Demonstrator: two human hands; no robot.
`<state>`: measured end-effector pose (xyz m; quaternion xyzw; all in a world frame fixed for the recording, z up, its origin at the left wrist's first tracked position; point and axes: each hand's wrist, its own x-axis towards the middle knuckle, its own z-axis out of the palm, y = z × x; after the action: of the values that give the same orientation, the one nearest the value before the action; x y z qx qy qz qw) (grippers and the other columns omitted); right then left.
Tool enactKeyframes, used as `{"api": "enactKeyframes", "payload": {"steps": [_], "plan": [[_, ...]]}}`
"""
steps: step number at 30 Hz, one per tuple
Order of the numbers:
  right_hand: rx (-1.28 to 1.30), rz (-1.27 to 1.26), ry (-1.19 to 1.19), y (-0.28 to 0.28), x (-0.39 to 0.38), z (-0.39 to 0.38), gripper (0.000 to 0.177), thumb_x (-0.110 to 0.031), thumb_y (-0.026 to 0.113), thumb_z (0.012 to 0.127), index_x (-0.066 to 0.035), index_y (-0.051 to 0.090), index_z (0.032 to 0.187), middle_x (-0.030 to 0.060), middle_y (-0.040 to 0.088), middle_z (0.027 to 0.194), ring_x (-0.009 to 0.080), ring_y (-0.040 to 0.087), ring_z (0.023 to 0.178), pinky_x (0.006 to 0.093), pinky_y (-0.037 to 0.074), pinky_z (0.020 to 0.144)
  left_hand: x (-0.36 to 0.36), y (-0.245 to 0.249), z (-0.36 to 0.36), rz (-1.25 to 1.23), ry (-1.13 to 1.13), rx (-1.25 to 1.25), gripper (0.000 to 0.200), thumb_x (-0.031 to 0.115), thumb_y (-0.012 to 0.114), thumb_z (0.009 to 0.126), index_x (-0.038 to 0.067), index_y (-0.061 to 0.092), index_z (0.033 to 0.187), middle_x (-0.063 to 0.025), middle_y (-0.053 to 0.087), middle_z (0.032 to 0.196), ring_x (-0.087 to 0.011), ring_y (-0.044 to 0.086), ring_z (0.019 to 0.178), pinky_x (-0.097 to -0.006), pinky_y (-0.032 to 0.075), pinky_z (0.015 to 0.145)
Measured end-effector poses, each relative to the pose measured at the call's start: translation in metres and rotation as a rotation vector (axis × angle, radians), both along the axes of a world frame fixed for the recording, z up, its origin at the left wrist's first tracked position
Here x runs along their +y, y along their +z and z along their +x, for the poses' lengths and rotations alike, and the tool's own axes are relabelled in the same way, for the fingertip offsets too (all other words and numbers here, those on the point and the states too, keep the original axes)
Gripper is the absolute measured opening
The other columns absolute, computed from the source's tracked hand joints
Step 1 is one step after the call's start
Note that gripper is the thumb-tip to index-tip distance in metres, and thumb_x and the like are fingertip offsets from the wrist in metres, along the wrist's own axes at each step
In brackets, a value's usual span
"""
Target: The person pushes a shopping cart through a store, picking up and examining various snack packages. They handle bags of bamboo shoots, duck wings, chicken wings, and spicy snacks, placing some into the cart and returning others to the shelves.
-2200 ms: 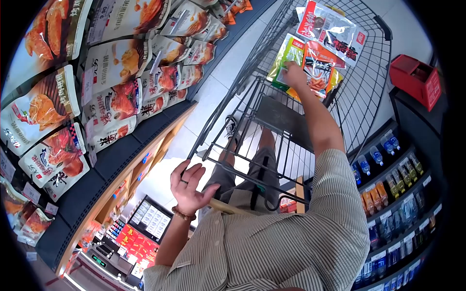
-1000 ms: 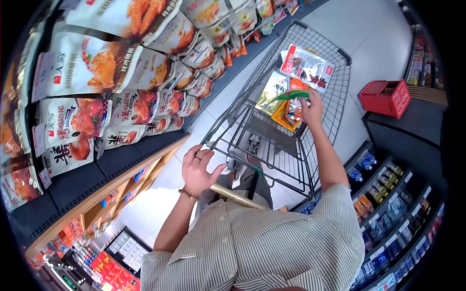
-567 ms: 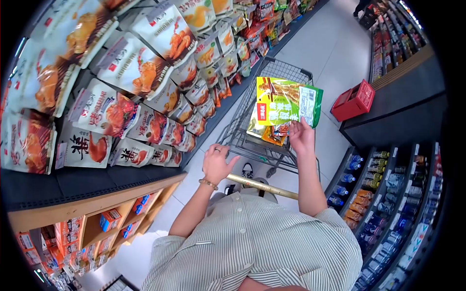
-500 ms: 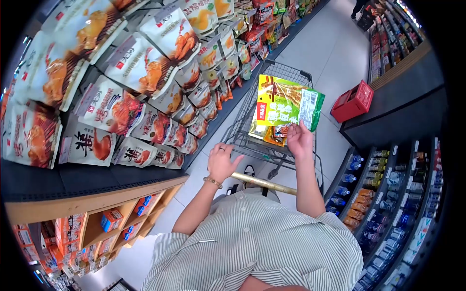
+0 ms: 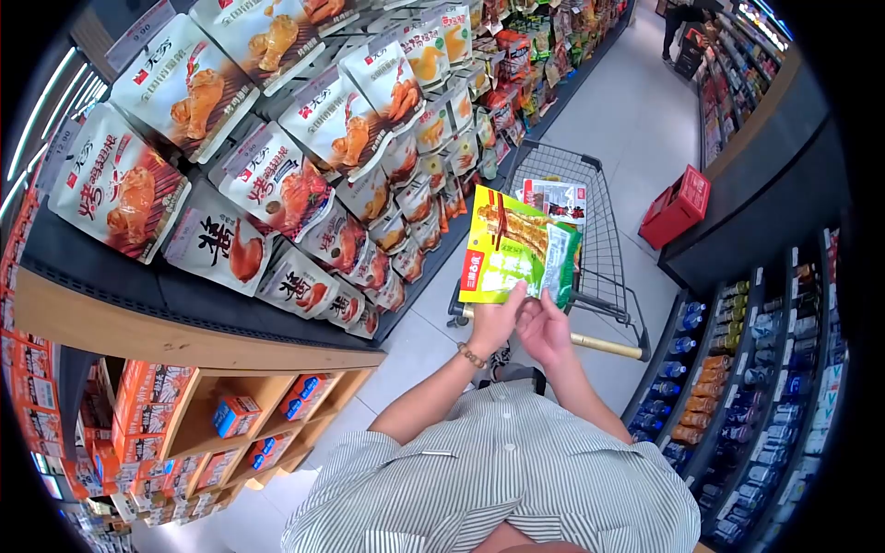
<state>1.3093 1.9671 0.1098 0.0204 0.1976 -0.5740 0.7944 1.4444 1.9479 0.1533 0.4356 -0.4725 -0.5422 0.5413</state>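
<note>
A yellow-green snack packet (image 5: 507, 244) is held up in front of me, its printed side facing me. My left hand (image 5: 496, 320), with a bead bracelet on the wrist, pinches its lower edge, thumb on the front. Close beside it, my right hand (image 5: 544, 329) grips the lower right corner, fingers closed against the packet. Behind it stands a wire shopping cart (image 5: 604, 253) with a yellowish handlebar (image 5: 604, 346). Inside the cart, another packet (image 5: 558, 198) shows partly above the held one; the rest of the load is hidden.
On the left, a shelf holds hanging and standing meat snack pouches (image 5: 198, 101), above wooden cubbies (image 5: 267, 405) with orange boxes. A red crate (image 5: 676, 205) juts out at right, over shelves of bottles (image 5: 710, 392). Another person (image 5: 680, 28) is far down the aisle.
My left hand has come from beside the cart handle onto the snack packet. The packet has moved down and left, closer to me, and my view has shifted relative to the shelves.
</note>
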Motion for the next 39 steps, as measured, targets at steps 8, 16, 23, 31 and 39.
{"api": "enactKeyframes", "payload": {"steps": [8, 16, 23, 31, 39], "plan": [[0.395, 0.177, 0.288, -0.01, 0.039, -0.02, 0.039, -0.043, 0.061, 0.102, -0.008, 0.06, 0.119, 0.0068, 0.071, 0.109, 0.0145, 0.067, 0.087, 0.0291, 0.057, 0.078, 0.01, -0.005, 0.03, 0.068, 0.2, 0.308, 0.033, 0.013, 0.064, 0.101, 0.001, 0.058, 0.131, -0.0056, 0.064, 0.124, -0.0143, 0.062, 0.11, -0.0313, 0.049, 0.096], [1.602, -0.475, -0.172, 0.023, 0.019, -0.071, 0.061, -0.02, 0.079, 0.087, 0.003, 0.053, 0.137, 0.0143, 0.068, 0.119, 0.0168, 0.064, 0.108, 0.0344, 0.053, 0.089, 0.011, -0.02, 0.028, 0.177, 0.121, 0.297, 0.039, 0.008, 0.062, 0.1, -0.001, 0.051, 0.137, -0.0081, 0.061, 0.132, -0.0186, 0.061, 0.118, -0.0357, 0.048, 0.102], [1.357, -0.34, 0.278, 0.025, 0.003, -0.127, 0.029, -0.02, 0.073, 0.094, 0.006, 0.072, 0.107, 0.0047, 0.074, 0.087, 0.0089, 0.064, 0.077, 0.0288, 0.053, 0.07, 0.004, -0.032, -0.022, 0.328, -0.029, 0.186, 0.042, 0.011, 0.067, 0.098, -0.001, 0.054, 0.136, -0.0085, 0.064, 0.129, -0.0195, 0.064, 0.113, -0.0349, 0.052, 0.097], [1.427, -0.456, 0.323, -0.031, 0.007, -0.189, 0.043, -0.036, 0.068, 0.096, -0.002, 0.07, 0.121, 0.0136, 0.075, 0.101, 0.0197, 0.072, 0.091, 0.0349, 0.055, 0.083, 0.016, -0.069, -0.05, 0.191, 0.036, -0.282, 0.027, 0.016, 0.075, 0.092, -0.003, 0.069, 0.112, -0.007, 0.075, 0.102, -0.0162, 0.069, 0.09, -0.0321, 0.055, 0.08], [1.866, -0.525, 0.741, -0.062, 0.019, -0.264, 0.055, -0.045, 0.069, 0.087, -0.005, 0.069, 0.125, 0.0141, 0.076, 0.1, 0.0315, 0.072, 0.093, 0.0417, 0.056, 0.083, 0.011, -0.105, -0.046, -0.151, 0.464, -0.82, 0.023, 0.02, 0.072, 0.091, -0.003, 0.072, 0.092, -0.0176, 0.073, 0.08, -0.0326, 0.072, 0.074, -0.0419, 0.053, 0.068]]}}
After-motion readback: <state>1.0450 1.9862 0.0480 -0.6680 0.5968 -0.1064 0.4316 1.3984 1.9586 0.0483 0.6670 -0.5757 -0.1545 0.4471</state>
